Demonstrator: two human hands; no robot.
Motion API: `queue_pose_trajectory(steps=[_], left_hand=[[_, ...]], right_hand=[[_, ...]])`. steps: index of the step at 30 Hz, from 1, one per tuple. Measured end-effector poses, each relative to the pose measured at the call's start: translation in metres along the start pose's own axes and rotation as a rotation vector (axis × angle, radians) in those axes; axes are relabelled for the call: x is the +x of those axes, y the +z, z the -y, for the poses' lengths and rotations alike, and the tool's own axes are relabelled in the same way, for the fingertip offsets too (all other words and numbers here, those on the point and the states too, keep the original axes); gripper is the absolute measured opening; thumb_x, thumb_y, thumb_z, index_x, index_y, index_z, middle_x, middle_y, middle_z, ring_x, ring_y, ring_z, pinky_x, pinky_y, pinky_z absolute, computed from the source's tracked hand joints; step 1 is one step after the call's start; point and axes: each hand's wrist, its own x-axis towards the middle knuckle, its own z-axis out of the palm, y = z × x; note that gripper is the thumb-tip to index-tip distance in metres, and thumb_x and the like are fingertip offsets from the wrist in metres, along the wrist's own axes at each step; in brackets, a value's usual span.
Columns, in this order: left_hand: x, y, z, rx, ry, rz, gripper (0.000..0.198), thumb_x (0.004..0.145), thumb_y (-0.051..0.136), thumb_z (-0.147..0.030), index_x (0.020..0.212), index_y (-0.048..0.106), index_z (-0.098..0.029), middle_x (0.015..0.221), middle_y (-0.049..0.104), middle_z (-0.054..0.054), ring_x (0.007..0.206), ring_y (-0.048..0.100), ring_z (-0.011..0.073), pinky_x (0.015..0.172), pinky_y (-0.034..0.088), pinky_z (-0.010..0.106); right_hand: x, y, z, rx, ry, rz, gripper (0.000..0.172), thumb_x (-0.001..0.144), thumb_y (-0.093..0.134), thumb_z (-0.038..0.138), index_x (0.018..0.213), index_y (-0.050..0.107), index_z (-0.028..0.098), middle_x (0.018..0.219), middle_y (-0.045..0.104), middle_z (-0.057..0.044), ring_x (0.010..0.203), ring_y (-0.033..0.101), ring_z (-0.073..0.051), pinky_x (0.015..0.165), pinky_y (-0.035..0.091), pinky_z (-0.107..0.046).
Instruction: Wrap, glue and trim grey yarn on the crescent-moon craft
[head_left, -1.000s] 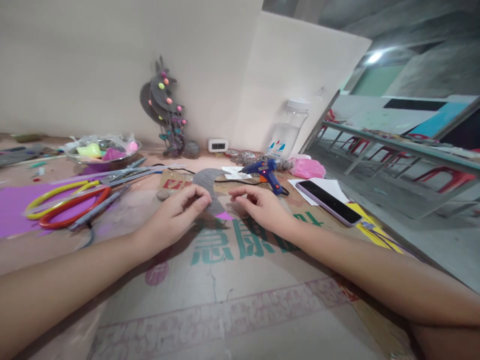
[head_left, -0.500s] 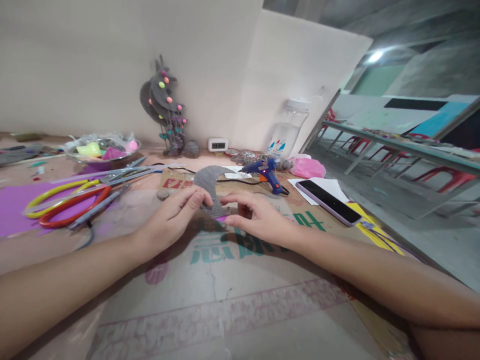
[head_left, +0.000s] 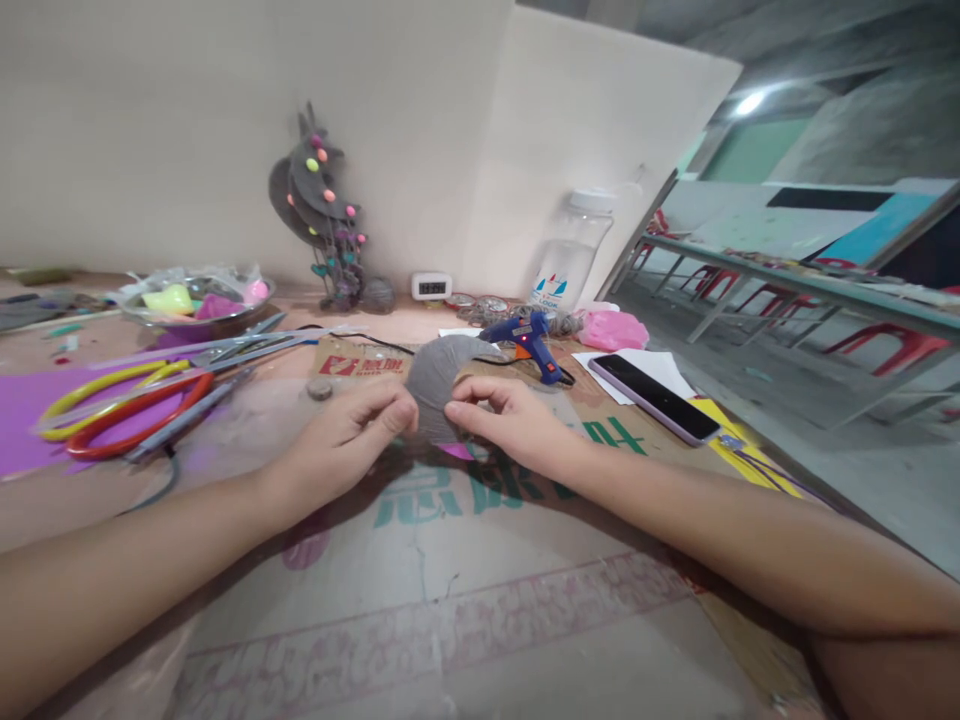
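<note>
A crescent moon shape wrapped in grey yarn (head_left: 439, 375) stands above the cardboard, with a bit of purple (head_left: 456, 451) at its lower end. My right hand (head_left: 510, 415) grips its inner edge between thumb and fingers. At the outer edge, my left hand (head_left: 360, 425) is closed, thumb against forefinger; what it pinches, if anything, is too small to make out. Just behind the crescent lies a blue glue gun (head_left: 531, 345) with a small red light.
Scissors with red and yellow handles (head_left: 139, 410) lie left, near a bowl of coloured pieces (head_left: 199, 310). A decorated grey moon ornament (head_left: 319, 200) leans at the wall. Rightward are a water bottle (head_left: 574, 250), a pink bag (head_left: 613, 329) and a phone (head_left: 652, 398).
My left hand has let go of the crescent's face and sits at its outer edge. My right hand has closed on the inner edge, and the crescent has turned slightly.
</note>
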Motion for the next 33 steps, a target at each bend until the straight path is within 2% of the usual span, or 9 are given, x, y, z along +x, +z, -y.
queue_pose_trajectory(steps=[4,9,12,15,18,25,33], left_hand=[[0.0030,-0.0004,0.0003,-0.049,-0.084,-0.044,0.032,0.094,0.032,-0.030,0.073,0.053,-0.018,0.076,0.058,-0.001,0.078,0.055,0.0145,0.075,0.042,0.027],[0.0045,0.0009,0.0005,-0.064,-0.124,-0.019,0.034,0.094,0.030,-0.030,0.077,0.058,-0.017,0.077,0.062,0.001,0.078,0.059,0.0148,0.076,0.044,0.027],[0.0048,0.0010,0.0022,-0.046,-0.119,-0.019,0.029,0.091,0.034,-0.025,0.091,0.062,-0.017,0.078,0.063,0.000,0.076,0.059,0.0146,0.073,0.045,0.027],[0.0063,0.0012,0.0017,-0.028,-0.171,-0.011,0.028,0.086,0.041,-0.022,0.101,0.064,-0.018,0.081,0.065,0.001,0.076,0.060,0.0159,0.071,0.047,0.027],[0.0077,0.0014,-0.0021,-0.039,-0.195,-0.001,0.025,0.085,0.046,-0.025,0.095,0.068,-0.019,0.085,0.070,0.002,0.080,0.062,0.0177,0.074,0.048,0.029],[0.0082,0.0013,-0.0057,-0.077,-0.234,-0.026,0.016,0.080,0.057,-0.028,0.072,0.067,-0.019,0.071,0.069,0.000,0.065,0.060,0.0151,0.063,0.049,0.026],[0.0080,-0.0003,-0.0033,-0.036,-0.239,-0.049,0.016,0.080,0.058,-0.031,0.074,0.062,-0.017,0.075,0.066,0.000,0.071,0.059,0.0143,0.067,0.045,0.025]], right_hand=[[-0.0003,-0.0013,-0.0017,0.087,0.035,-0.124,0.024,0.078,0.058,0.038,0.070,0.053,0.017,0.060,0.046,0.004,0.054,0.041,-0.008,0.053,0.035,-0.022],[0.0000,-0.0011,-0.0026,0.099,0.043,-0.136,0.025,0.078,0.058,0.039,0.069,0.053,0.016,0.060,0.045,0.004,0.055,0.041,-0.008,0.054,0.036,-0.022],[0.0001,-0.0017,-0.0031,0.064,0.027,-0.132,0.025,0.078,0.058,0.040,0.070,0.054,0.016,0.061,0.047,0.003,0.056,0.042,-0.008,0.055,0.037,-0.022],[0.0007,-0.0026,-0.0037,0.060,0.019,-0.133,0.024,0.079,0.057,0.040,0.072,0.055,0.016,0.063,0.048,0.002,0.058,0.044,-0.009,0.056,0.039,-0.023],[0.0012,-0.0024,-0.0037,0.056,0.013,-0.136,0.023,0.078,0.058,0.039,0.072,0.055,0.016,0.065,0.049,0.002,0.059,0.045,-0.009,0.057,0.039,-0.023],[-0.0008,-0.0007,-0.0024,0.045,0.002,-0.147,0.023,0.079,0.057,0.038,0.071,0.054,0.017,0.063,0.048,0.002,0.057,0.044,-0.009,0.055,0.039,-0.022],[-0.0002,-0.0021,-0.0019,0.033,-0.028,-0.138,0.023,0.080,0.057,0.037,0.069,0.053,0.017,0.062,0.048,0.003,0.057,0.044,-0.008,0.054,0.038,-0.022]])
